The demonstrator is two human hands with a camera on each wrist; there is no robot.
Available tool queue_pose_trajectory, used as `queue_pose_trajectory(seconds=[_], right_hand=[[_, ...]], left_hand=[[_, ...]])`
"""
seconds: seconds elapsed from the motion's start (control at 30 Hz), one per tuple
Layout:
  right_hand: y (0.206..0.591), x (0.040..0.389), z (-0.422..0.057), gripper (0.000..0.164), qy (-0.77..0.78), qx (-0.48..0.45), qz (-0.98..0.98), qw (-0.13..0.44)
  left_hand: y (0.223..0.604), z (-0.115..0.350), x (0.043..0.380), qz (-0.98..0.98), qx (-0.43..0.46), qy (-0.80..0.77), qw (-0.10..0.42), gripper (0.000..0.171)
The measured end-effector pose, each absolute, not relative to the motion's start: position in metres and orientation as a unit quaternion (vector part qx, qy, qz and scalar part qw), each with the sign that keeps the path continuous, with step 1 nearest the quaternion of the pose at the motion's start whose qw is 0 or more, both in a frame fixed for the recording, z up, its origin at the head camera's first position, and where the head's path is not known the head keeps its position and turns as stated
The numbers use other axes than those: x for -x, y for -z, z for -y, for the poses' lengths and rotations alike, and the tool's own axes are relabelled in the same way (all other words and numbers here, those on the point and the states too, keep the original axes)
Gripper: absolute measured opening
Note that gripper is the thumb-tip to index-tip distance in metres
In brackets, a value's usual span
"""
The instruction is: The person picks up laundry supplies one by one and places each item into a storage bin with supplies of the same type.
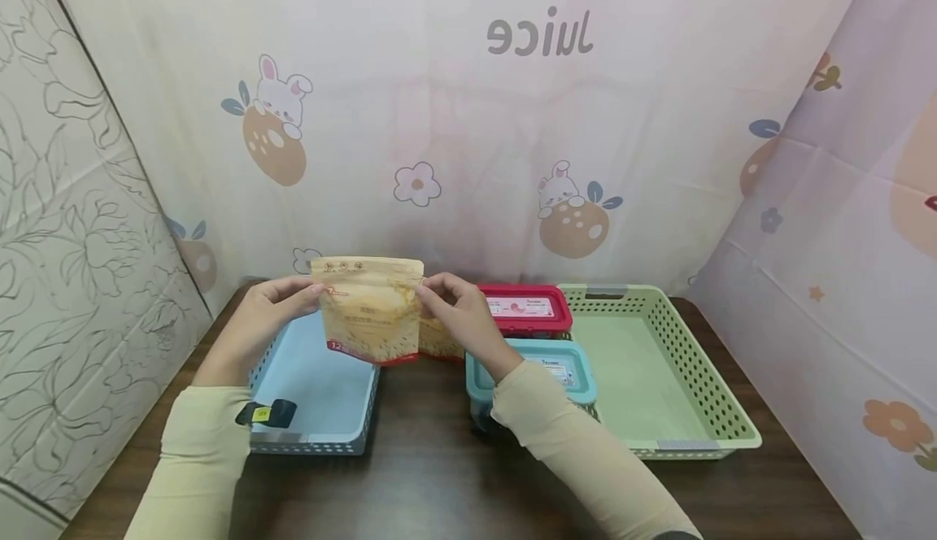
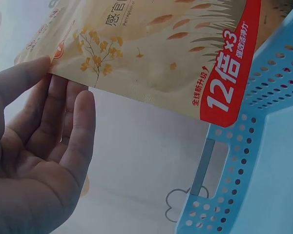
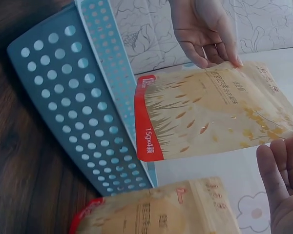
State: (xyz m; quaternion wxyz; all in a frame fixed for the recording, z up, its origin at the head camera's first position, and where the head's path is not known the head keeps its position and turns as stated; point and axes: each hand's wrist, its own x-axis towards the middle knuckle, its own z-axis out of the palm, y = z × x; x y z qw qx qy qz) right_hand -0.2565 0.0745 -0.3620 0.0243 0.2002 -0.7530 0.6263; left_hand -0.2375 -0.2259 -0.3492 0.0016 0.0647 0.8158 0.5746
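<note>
The pale yellow pouch [image 1: 369, 312] hangs between my two hands, lifted off the bench [image 1: 424, 475] and turned with a printed face toward me. My left hand [image 1: 252, 324] pinches its left edge near the top, thumb on the near face and the other fingers curled behind. My right hand [image 1: 466, 316] pinches the opposite edge the same way, just below the top corner.

Lower than my left fingers lies the blue basket [image 1: 315, 394]; the pouch overlaps its right side in the head view, though I cannot tell whether it is straight above the rim. Below and behind my right fingers there is a second pouch [image 1: 439, 341], near the blue basket's right side and partly hidden by the one I hold. To the right of those fingers is the red-lidded box [image 1: 560, 314]; nearer me, partly covered by my right wrist, is the teal-lidded box [image 1: 581, 369]. The green basket [image 1: 629, 381] lies farther right of them all.

As I judge it, picking up is done and both sides are secured, but setting this pouch down is not. Its top edge runs straight, with no torn mouth that I can see, so I take it as sealed. The second pouch is in neither hand, so whatever handling it needs seems left.
</note>
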Motion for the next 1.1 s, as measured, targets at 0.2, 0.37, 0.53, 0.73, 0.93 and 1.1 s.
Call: queue_pose_trajectory(seconds=[0.2, 0.37, 0.53, 0.73, 0.93, 1.1], right_hand=[[0.362, 0.261, -0.062, 0.027, -0.637, -0.212, 0.74, 0.033], [0.361, 0.263, -0.052, 0.024, -0.64, -0.209, 0.739, 0.031], [0.362, 0.266, -0.042, 0.024, -0.646, -0.219, 0.73, 0.035], [0.363, 0.269, -0.03, 0.026, -0.657, -0.222, 0.72, 0.028], [0.365, 0.273, -0.023, 0.024, -0.647, -0.198, 0.736, 0.024], [0.369, 0.276, -0.019, 0.022, -0.642, -0.178, 0.745, 0.015]], left_hand=[[0.349, 0.234, 0.237, -0.807, -0.063, -0.587, -0.02, 0.061], [0.348, 0.239, 0.236, -0.808, -0.053, -0.586, -0.028, 0.064], [0.347, 0.245, 0.236, -0.809, -0.043, -0.584, -0.05, 0.064], [0.348, 0.254, 0.235, -0.809, -0.019, -0.584, -0.066, 0.062], [0.349, 0.257, 0.238, -0.807, -0.014, -0.586, -0.066, 0.063], [0.355, 0.26, 0.245, -0.808, -0.017, -0.586, -0.064, 0.064]])
